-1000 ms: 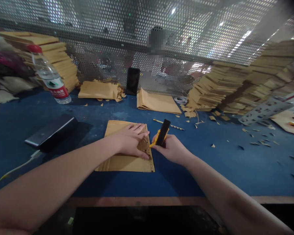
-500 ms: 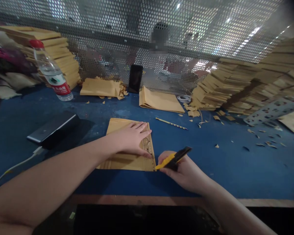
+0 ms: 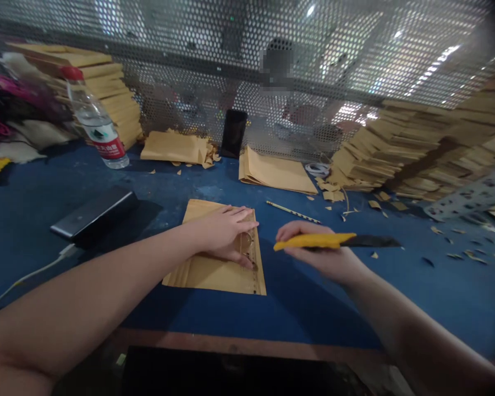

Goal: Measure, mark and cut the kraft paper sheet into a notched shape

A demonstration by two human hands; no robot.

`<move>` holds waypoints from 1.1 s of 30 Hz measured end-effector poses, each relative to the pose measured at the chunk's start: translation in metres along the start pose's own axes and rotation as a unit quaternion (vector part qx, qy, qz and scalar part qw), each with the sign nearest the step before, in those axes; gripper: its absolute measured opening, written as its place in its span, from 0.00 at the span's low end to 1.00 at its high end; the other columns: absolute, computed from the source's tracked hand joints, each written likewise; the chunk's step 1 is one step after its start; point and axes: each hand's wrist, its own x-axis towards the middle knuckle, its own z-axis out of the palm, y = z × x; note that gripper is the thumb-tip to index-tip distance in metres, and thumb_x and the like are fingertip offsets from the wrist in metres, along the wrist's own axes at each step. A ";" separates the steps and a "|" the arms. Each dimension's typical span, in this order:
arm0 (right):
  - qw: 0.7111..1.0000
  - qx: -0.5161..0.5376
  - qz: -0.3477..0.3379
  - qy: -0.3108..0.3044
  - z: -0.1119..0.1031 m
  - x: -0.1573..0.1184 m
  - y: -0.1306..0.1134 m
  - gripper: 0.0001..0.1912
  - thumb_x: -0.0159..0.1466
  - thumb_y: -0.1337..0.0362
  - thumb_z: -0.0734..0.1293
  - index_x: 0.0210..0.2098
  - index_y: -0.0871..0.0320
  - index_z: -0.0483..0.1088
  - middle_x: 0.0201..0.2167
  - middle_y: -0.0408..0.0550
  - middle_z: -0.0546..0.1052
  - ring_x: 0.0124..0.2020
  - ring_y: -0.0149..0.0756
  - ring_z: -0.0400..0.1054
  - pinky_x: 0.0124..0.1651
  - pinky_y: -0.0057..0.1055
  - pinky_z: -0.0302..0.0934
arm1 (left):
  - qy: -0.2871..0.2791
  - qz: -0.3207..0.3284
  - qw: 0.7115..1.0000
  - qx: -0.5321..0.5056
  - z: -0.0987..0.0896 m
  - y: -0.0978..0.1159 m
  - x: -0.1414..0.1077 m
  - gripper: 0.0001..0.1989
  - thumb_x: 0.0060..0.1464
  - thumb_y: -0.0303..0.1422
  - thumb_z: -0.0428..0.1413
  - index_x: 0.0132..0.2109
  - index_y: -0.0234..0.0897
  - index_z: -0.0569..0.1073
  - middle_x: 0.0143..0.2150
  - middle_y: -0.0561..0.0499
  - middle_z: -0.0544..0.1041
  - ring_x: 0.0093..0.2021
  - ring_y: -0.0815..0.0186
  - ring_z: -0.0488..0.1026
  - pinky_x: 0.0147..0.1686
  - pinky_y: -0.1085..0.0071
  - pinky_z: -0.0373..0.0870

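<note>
A brown paper envelope (image 3: 218,275) lies flat on the blue table, with a clear ruler (image 3: 251,245) along its right edge. My left hand (image 3: 226,231) presses on both, its fingers spread. Right of the envelope, my right hand (image 3: 313,250) is closed around a yellow and black utility knife (image 3: 313,241), held roughly level and apart from the paper. The knife's yellow end points left and its black end points right. Behind the ruler lies a pencil (image 3: 292,211).
A water bottle (image 3: 101,135) and a power bank (image 3: 94,212) with a cable are at the left. A phone (image 3: 234,132) leans on the perforated screen. Folded envelopes (image 3: 276,171), paper stacks (image 3: 367,146) and scraps (image 3: 333,195) lie behind and right.
My right hand has lifted away from the envelope's lower right corner, up and to the right, and the knife has turned nearly level. My left hand stays on the ruler. The view has shifted slightly.
</note>
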 end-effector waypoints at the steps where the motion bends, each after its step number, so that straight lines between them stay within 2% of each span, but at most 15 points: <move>1: 0.999 -0.019 0.010 0.032 -0.006 0.013 0.009 0.06 0.61 0.59 0.70 0.35 0.54 0.73 0.39 0.49 0.79 0.41 0.41 0.74 0.45 0.36 0.69 | 0.005 0.002 1.000 -0.002 0.000 -0.002 0.000 0.57 0.46 0.70 0.51 0.72 0.42 0.49 0.76 0.43 0.39 0.75 0.49 0.38 0.71 0.52 0.38; 4: 0.982 -0.102 0.067 0.141 -0.025 0.044 0.042 0.09 0.66 0.59 0.68 0.40 0.59 0.71 0.40 0.49 0.77 0.43 0.39 0.73 0.47 0.40 0.69 | 0.027 0.002 1.000 -0.009 0.000 -0.007 0.002 0.55 0.49 0.68 0.51 0.72 0.39 0.48 0.75 0.41 0.44 0.74 0.48 0.43 0.71 0.49 0.42; 6: 0.957 -0.169 0.122 0.201 -0.039 0.053 0.062 0.12 0.68 0.58 0.66 0.47 0.60 0.71 0.45 0.49 0.75 0.44 0.38 0.72 0.48 0.42 0.69 | 0.049 -0.002 0.999 -0.012 0.001 -0.010 0.004 0.45 0.56 0.60 0.53 0.70 0.38 0.53 0.73 0.40 0.51 0.72 0.48 0.51 0.68 0.44 0.48; 9: 0.918 -0.255 0.198 0.230 -0.060 0.048 0.084 0.16 0.68 0.58 0.67 0.53 0.58 0.69 0.50 0.51 0.74 0.47 0.40 0.71 0.48 0.42 0.69 | 0.088 -0.021 0.996 -0.005 0.002 -0.015 0.008 0.28 0.63 0.48 0.54 0.64 0.39 0.64 0.68 0.41 0.61 0.66 0.50 0.61 0.64 0.43 0.57; 11: 0.904 -0.292 0.230 0.212 -0.074 0.041 0.094 0.16 0.68 0.58 0.67 0.53 0.56 0.69 0.51 0.52 0.73 0.47 0.40 0.71 0.48 0.40 0.69 | 0.111 -0.037 0.993 0.006 0.002 -0.017 0.009 0.24 0.63 0.46 0.55 0.61 0.38 0.67 0.65 0.42 0.65 0.63 0.51 0.64 0.62 0.45 0.61; 13: 0.901 -0.316 0.241 0.172 -0.084 0.037 0.104 0.12 0.69 0.58 0.66 0.51 0.54 0.71 0.51 0.52 0.74 0.47 0.38 0.71 0.48 0.37 0.69 | 0.127 -0.043 0.991 0.017 0.002 -0.018 0.009 0.23 0.63 0.45 0.56 0.58 0.38 0.69 0.62 0.43 0.68 0.61 0.53 0.66 0.60 0.46 0.63; 15: 0.902 -0.333 0.236 0.139 -0.089 0.037 0.114 0.13 0.69 0.58 0.66 0.50 0.55 0.71 0.51 0.52 0.74 0.47 0.38 0.71 0.48 0.38 0.69 | 0.139 -0.035 0.989 0.027 0.002 -0.017 0.009 0.23 0.62 0.47 0.56 0.58 0.37 0.69 0.60 0.43 0.69 0.60 0.53 0.67 0.60 0.46 0.63; 19: 0.899 -0.357 0.222 0.124 -0.086 0.045 0.131 0.18 0.69 0.58 0.67 0.55 0.60 0.68 0.51 0.52 0.73 0.47 0.41 0.72 0.48 0.45 0.70 | 0.138 0.016 0.990 0.031 0.004 -0.012 0.009 0.25 0.62 0.49 0.55 0.58 0.38 0.69 0.59 0.43 0.70 0.60 0.54 0.67 0.60 0.47 0.62; 25: 0.896 -0.374 0.196 0.136 -0.080 0.046 0.139 0.19 0.69 0.57 0.66 0.56 0.59 0.67 0.51 0.52 0.73 0.46 0.40 0.72 0.47 0.43 0.70 | 0.124 0.071 0.989 0.031 0.007 -0.009 0.008 0.19 0.63 0.45 0.56 0.53 0.37 0.72 0.55 0.45 0.72 0.56 0.57 0.70 0.57 0.50 0.66; 30: 0.906 -0.392 0.125 0.104 -0.078 0.046 0.141 0.17 0.69 0.58 0.66 0.54 0.59 0.68 0.52 0.52 0.73 0.48 0.41 0.72 0.49 0.44 0.70 | 0.107 0.101 0.989 0.023 0.008 -0.010 0.009 0.15 0.63 0.41 0.56 0.51 0.35 0.72 0.52 0.46 0.74 0.49 0.61 0.73 0.49 0.57 0.73; 33: 0.908 -0.401 0.085 0.089 -0.076 0.047 0.144 0.17 0.69 0.58 0.66 0.55 0.58 0.69 0.53 0.53 0.73 0.50 0.42 0.71 0.51 0.45 0.69 | 0.104 0.112 0.988 0.015 0.009 -0.010 0.009 0.15 0.64 0.39 0.56 0.53 0.36 0.71 0.52 0.46 0.73 0.48 0.62 0.74 0.47 0.58 0.74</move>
